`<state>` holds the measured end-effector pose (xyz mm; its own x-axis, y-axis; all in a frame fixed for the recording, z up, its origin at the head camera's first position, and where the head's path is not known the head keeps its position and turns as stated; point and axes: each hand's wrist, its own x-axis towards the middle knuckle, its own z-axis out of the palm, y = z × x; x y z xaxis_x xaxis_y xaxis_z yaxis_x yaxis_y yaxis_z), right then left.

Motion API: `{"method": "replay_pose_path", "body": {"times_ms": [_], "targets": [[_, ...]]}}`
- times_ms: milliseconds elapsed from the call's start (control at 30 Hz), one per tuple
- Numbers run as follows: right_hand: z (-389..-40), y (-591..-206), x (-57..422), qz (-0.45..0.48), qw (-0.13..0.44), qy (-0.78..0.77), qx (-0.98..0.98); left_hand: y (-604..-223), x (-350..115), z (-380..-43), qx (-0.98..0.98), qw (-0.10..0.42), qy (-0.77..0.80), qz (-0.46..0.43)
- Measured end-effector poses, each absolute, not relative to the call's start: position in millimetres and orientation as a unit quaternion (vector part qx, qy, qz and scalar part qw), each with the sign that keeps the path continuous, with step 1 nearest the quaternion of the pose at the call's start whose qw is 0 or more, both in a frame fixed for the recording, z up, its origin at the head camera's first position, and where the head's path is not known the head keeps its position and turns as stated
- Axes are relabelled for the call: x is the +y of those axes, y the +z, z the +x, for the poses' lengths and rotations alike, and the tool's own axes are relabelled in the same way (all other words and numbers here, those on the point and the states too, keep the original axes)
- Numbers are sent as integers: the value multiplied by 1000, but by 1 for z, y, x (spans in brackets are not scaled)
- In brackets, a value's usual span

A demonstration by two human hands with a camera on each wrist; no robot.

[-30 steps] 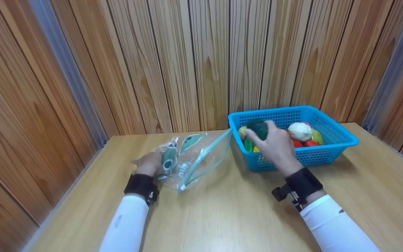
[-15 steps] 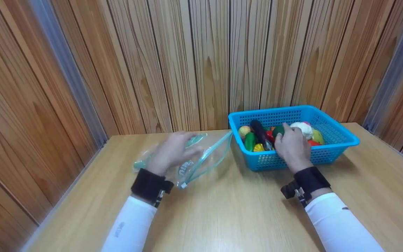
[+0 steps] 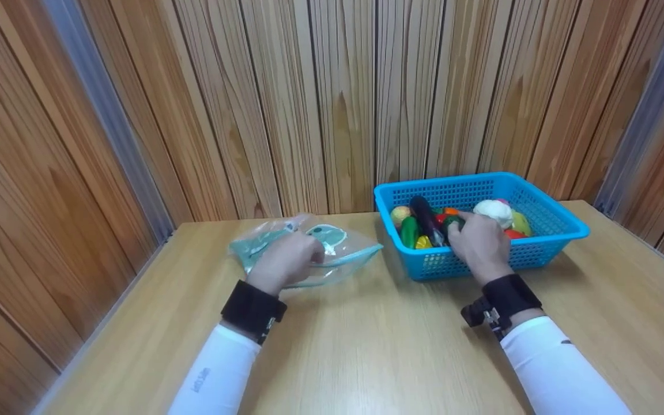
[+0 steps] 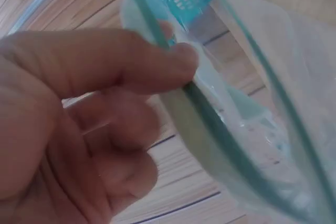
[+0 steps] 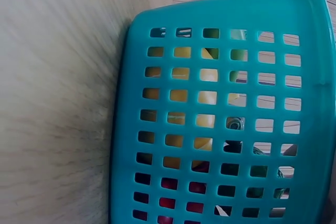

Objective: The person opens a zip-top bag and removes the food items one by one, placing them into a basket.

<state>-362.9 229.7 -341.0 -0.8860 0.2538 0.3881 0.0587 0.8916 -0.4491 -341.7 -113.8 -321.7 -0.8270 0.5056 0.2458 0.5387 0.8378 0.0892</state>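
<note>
On the left of the table lies a clear zip bag (image 3: pixel 327 235) with green prints. My left hand (image 3: pixel 290 258) pinches its green zip edge (image 4: pixel 220 129) between thumb and finger; in the left wrist view the bag's mouth gapes. My right hand (image 3: pixel 485 245) reaches over the near rim of the blue basket (image 3: pixel 562 223), thumb and finger around a dark green round vegetable (image 3: pixel 453 221), mostly hidden by the hand. An eggplant (image 3: pixel 424 216) and a green cucumber-like vegetable (image 3: pixel 410 232) lie left of it. The right wrist view shows the basket's holed wall (image 5: pixel 236 11), not the fingers.
Also in the basket are a white bulb (image 3: pixel 493 212), a pale round piece (image 3: pixel 400 215), a yellow piece (image 3: pixel 423 242), a red piece (image 3: pixel 515 234) and a yellow-green fruit (image 3: pixel 520 223). Wood-panelled walls (image 3: pixel 343 104) border the table (image 3: pixel 361 346) at the back and sides.
My right hand has carried the dark green vegetable rightward within the basket, uncovering the eggplant. My left hand has moved from the bag's left part to its zip edge, and the bag has shifted.
</note>
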Motion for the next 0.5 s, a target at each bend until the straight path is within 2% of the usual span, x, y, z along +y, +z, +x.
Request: {"method": "replay_pose_path", "body": {"times_ms": [133,500], "targets": [[-363,-341,228,-87,217,216,-948,-323,-116,-347,-948,131,-74,-280],[-363,-342,229,-89,204,209,-952,-337,-122,-360,-933,143,-126,-305]]}}
